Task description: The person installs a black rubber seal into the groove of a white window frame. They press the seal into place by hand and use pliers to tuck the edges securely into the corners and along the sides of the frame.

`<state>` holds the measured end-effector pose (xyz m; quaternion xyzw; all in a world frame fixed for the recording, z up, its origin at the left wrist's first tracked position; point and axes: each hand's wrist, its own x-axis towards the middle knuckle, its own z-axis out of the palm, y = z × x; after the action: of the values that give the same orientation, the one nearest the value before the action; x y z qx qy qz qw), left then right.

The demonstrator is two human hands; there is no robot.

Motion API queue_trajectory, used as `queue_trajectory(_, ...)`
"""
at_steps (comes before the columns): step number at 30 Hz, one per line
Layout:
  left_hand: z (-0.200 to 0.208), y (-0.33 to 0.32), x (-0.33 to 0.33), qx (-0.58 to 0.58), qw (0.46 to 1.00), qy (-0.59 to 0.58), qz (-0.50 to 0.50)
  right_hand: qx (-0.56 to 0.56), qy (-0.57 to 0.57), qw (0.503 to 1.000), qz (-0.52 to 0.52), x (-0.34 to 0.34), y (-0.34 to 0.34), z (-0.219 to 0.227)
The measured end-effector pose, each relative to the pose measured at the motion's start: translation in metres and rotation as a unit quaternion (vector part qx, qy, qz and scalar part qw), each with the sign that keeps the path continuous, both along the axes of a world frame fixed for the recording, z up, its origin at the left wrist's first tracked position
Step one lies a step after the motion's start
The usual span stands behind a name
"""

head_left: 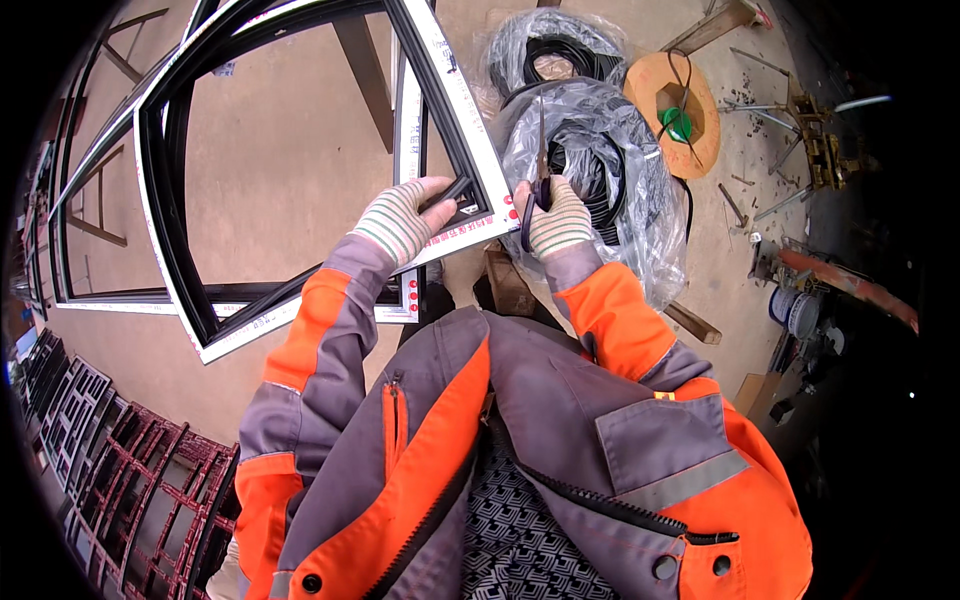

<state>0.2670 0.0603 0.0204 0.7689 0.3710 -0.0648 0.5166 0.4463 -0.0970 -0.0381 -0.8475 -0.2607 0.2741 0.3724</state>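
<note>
Gloved hands (393, 222) (560, 217) grip a slim black strip (455, 189), left, and dark-handled scissors (542, 184), right.

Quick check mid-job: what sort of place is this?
Likely a workshop for window or door frames: a black-lined white frame in front, coils of black strip wrapped in clear plastic to its right, and dark red lattice panels at lower left.

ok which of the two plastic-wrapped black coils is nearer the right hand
The lower coil, showing right next to the right hand; the other coil lies farther off, near the top edge.
</note>
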Motion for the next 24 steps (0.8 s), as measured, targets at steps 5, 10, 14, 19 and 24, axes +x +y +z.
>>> queue_trajectory(5, -0.005, 0.011, 0.007, -0.096, 0.995, 0.003, 0.008, 0.012, 0.020, 0.998, -0.051, -0.005, 0.012, -0.006)
queue_trajectory(10, -0.009, 0.025, 0.001, -0.156, 0.984, -0.034, -0.076, 0.027, -0.039, 0.996, -0.081, -0.015, 0.023, -0.024)
queue_trajectory(14, -0.025, 0.037, -0.001, -0.073, 0.973, -0.058, -0.212, 0.033, -0.036, 0.991, -0.126, -0.018, 0.023, -0.009)
queue_trajectory(19, -0.037, 0.046, -0.010, -0.040, 0.955, -0.064, -0.288, 0.115, 0.021, 0.972, -0.204, -0.024, 0.022, 0.000)
queue_trajectory(24, -0.050, 0.044, -0.009, -0.002, 0.946, -0.116, -0.301, 0.054, -0.020, 0.976, -0.210, -0.033, 0.029, -0.002)
